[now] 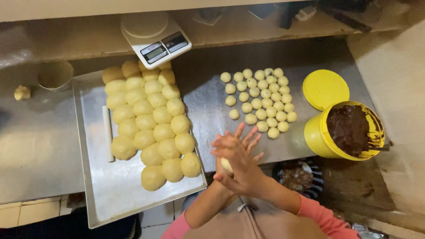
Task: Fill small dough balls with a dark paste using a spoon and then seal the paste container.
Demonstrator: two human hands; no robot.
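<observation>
I was looking at a bakery kitchen: a steel worktable [40, 146], a tray [115, 194] of dough balls [150, 128], a digital scale [156, 37]

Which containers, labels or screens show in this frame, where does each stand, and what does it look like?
Kitchen scale: on the shelf above the tray, white, round platform, small grey screen and a dark label panel.
Tub: right side of the counter, round, yellow, open, holding dark brown paste.
Lid: flat on the counter behind the tub, round, yellow.
Cup: far left, round, metal-coloured.
No signs visible.
</observation>
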